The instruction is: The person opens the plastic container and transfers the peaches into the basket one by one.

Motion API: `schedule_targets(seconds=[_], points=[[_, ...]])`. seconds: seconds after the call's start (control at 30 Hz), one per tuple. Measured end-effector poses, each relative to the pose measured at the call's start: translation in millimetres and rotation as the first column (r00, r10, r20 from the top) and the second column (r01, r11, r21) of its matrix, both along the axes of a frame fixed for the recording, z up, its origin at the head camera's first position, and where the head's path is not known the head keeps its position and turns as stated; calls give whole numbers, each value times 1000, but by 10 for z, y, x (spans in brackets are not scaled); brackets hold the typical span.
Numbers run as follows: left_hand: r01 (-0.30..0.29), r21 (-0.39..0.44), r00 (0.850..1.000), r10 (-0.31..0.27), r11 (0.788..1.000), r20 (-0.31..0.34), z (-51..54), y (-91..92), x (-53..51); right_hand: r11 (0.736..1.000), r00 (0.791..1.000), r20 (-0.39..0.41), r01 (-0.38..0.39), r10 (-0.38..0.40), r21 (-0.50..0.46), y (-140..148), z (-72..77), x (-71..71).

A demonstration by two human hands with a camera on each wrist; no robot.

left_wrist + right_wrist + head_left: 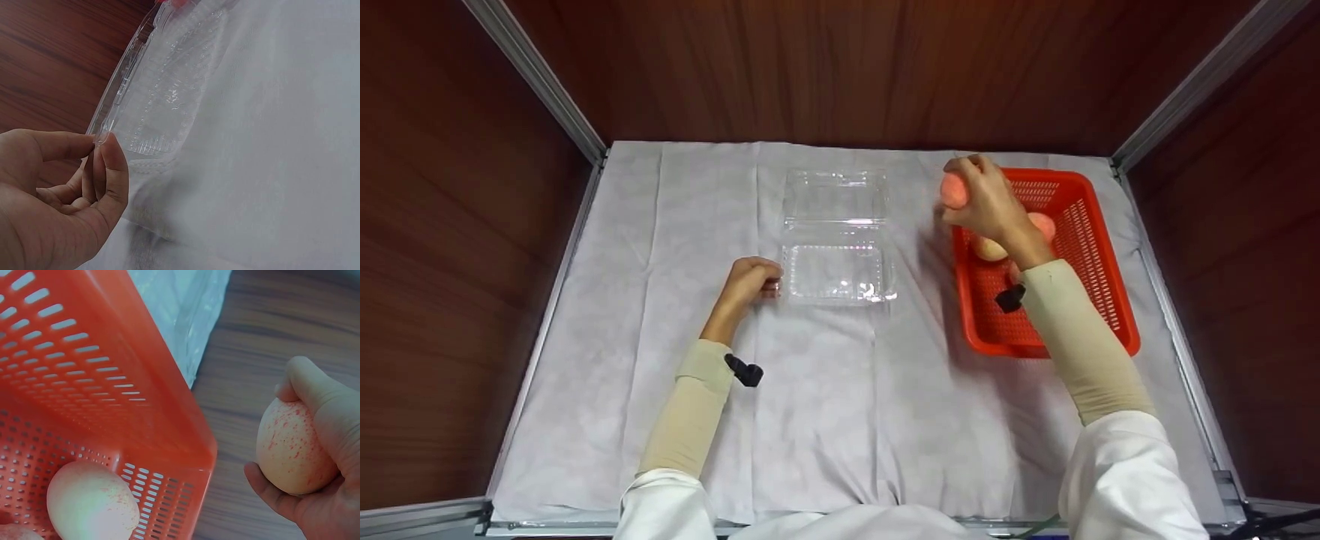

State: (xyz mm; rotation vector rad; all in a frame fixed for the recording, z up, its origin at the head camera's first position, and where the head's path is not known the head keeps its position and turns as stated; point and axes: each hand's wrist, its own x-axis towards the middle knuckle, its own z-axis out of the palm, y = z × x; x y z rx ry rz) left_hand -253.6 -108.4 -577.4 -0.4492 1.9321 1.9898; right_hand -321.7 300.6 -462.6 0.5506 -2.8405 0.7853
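My right hand (986, 199) grips a pinkish peach (954, 190) over the far left rim of the red plastic basket (969, 330). Red speckles show on this peach (292, 444) in the right wrist view, with thumb and fingers curled round it. More peaches lie in the basket, one pink (1041, 225) and one yellowish (990, 249), partly hidden by my wrist. Left of the basket, a clear plastic clamshell box (836, 274) lies unfolded, its lid half (836, 196) toward the back. My left hand (750, 281) pinches the box's left edge between thumb and fingers (115, 163).
A pale cloth (825, 397) with creases covers the table under the box and basket. Dark wood panels (840, 75) in metal frames stand at the back and both sides.
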Motion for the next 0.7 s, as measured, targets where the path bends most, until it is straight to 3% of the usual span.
schedule_targets(seconds=[0.37,0.7], points=[[-1,3,1000,1,1000,-16,13,20,-7,1000,998,-62,2,-1,14,89,-52,-20],[-3,14,1000,3,1000,-2,0,21,-7,999,999,-31,41,-41,2,205,-116,-43]])
